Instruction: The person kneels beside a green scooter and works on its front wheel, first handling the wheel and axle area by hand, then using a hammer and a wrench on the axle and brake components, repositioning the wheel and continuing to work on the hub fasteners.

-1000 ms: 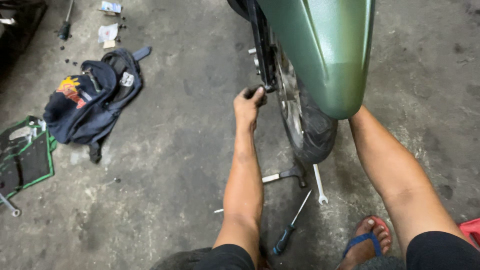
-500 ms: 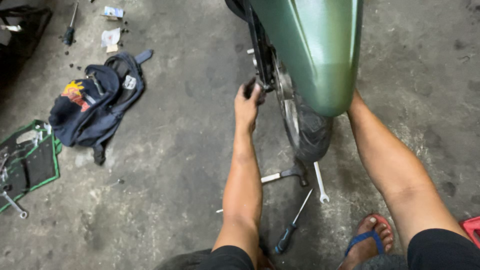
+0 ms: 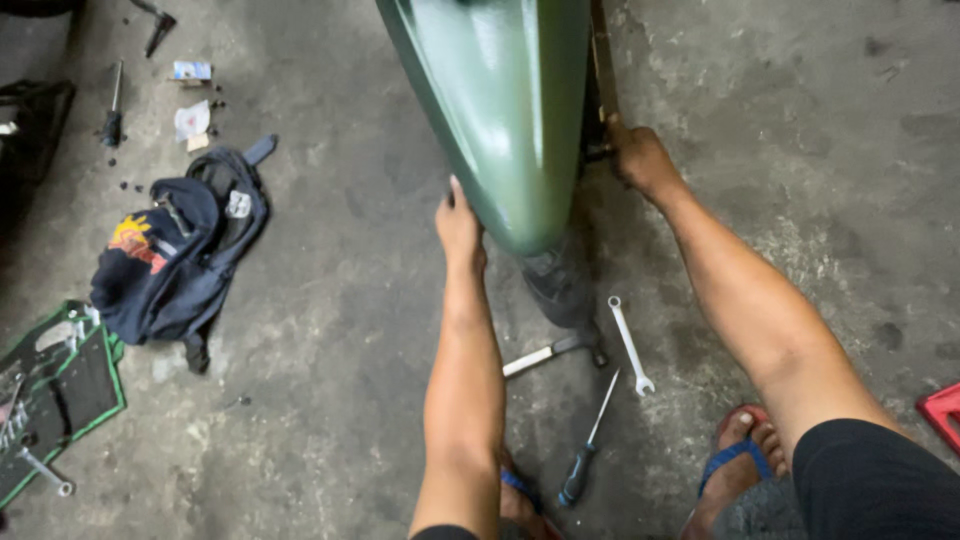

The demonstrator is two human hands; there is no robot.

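Left hand (image 3: 460,225) lies open against the green fender (image 3: 500,110), right hand (image 3: 640,160) grips behind it; spanner (image 3: 630,345) and screwdriver (image 3: 590,445) below.

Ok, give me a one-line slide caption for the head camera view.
Left hand and right hand flank a green fender, with screwdriver and wrench lying on the concrete floor.

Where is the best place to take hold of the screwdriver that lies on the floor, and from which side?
Probably by its dark handle, the thick end lying nearest the person, between the two feet. Come from above and close the fingers across it. The screwdriver lies flat with its thin shaft pointing away toward the wrench, so the handle is the closer, fuller part.
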